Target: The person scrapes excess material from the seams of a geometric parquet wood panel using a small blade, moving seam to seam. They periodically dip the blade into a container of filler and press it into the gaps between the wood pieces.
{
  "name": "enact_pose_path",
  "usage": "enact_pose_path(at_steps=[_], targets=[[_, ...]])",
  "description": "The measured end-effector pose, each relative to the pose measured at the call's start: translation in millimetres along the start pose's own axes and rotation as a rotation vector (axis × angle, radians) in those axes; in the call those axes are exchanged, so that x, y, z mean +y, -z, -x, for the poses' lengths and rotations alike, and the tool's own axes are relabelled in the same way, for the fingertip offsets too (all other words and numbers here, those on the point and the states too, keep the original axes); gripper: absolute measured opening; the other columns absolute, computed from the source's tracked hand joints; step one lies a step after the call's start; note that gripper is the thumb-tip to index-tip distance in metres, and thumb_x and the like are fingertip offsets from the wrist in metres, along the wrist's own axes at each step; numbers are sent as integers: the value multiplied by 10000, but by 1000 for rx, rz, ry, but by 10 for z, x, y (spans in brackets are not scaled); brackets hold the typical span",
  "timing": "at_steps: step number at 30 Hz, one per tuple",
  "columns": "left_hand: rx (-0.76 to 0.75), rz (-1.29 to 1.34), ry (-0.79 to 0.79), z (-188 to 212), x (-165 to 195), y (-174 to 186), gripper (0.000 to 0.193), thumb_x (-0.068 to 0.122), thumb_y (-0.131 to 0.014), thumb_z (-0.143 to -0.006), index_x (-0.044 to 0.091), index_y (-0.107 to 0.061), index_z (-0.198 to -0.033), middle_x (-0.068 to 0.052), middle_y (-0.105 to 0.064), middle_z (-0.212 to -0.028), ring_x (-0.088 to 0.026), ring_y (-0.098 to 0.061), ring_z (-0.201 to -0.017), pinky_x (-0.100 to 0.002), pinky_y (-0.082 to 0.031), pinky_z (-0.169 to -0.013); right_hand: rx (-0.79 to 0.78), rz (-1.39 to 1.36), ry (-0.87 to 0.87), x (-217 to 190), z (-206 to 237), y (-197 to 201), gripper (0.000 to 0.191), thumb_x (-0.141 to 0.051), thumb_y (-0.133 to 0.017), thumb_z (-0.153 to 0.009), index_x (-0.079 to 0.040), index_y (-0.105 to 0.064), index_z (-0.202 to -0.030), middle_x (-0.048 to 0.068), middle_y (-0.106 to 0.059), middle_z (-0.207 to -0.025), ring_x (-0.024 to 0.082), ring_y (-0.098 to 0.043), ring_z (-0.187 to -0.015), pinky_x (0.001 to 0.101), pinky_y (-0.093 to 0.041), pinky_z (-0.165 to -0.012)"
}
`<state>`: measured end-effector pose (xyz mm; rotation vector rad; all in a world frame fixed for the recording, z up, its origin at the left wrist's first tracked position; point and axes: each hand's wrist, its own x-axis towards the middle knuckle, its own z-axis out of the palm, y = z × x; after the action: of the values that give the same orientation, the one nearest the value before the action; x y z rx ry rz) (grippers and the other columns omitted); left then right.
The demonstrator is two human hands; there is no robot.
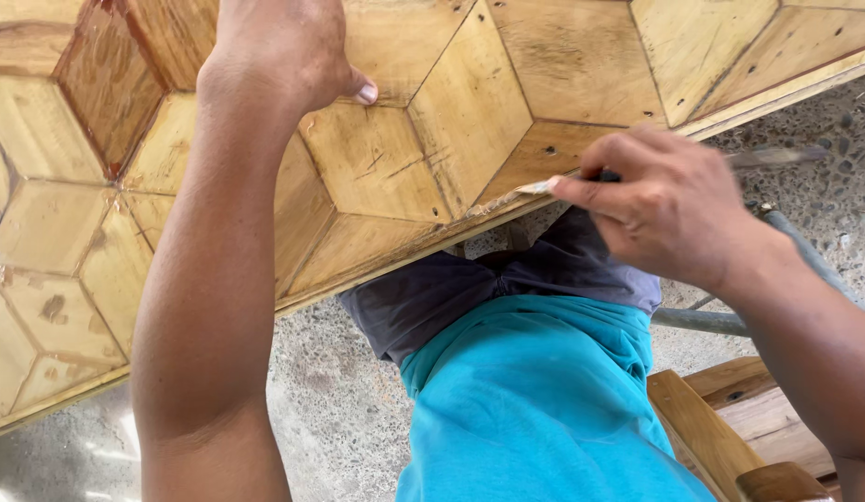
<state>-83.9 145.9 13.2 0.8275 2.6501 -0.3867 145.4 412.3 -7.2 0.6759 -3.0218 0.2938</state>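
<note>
A wooden tabletop (423, 139) with a geometric inlay of pale and reddish pieces fills the upper part of the head view. My left hand (283, 46) rests flat on it near the top, thumb spread to the right. My right hand (665, 200) grips a thin metal tool (776, 156) with a dark handle. Its flat tip (534, 186) touches the tabletop's near edge, where light filler or glue shows along the seam.
Below the edge are my turquoise shirt (534, 409) and dark shorts (451, 297). A speckled concrete floor (339, 409) lies underneath. A wooden chair or stool part (730, 428) stands at the lower right, with a grey metal bar (702, 321) beside it.
</note>
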Motion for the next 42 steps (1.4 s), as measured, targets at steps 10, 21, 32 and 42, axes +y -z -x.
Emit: enact_pose_path(at_steps=[10, 21, 32, 42], targets=[[109, 60, -46, -29, -67, -65, 809, 630, -879, -691, -22, -710, -1140, -162, -716, -1075, -324, -635, -1088, -470, -472, -942, 5, 4, 16, 73, 26, 86, 258, -87, -711, -865, -265, -821, -1017, -30, -682, -974, 166, -665, -921, 319, -579, -739], [74, -63, -38, -1, -74, -22, 696, 717, -829, -708, 51, -808, -912, -107, -724, -1012, -279, -583, -1177, -445, -397, -1081, 6, -35, -41, 211, 89, 106, 283, -81, -680, -893, -277, -825, -1037, -16, -683, -972, 170, -655, -878, 337, -568, -699], [48, -91, -56, -108, -118, -93, 747, 800, -809, -670, 75, -812, -851, -112, -747, -832, -283, -659, -971, -441, -430, -985, 39, -555, -543, -659, 165, 48, 319, -137, -726, -918, -40, -739, -1222, 105, -660, -883, 183, -632, -690, 325, -519, -600], [137, -173, -159, -63, -164, -109, 763, 787, -755, -762, 53, -798, -963, -96, -736, -920, -283, -651, -1034, -436, -455, -918, 153, -550, -608, -851, -4, 9, 287, -48, -714, -907, -13, -737, -1190, 116, -626, -847, 230, -634, -682, 355, -521, -620]])
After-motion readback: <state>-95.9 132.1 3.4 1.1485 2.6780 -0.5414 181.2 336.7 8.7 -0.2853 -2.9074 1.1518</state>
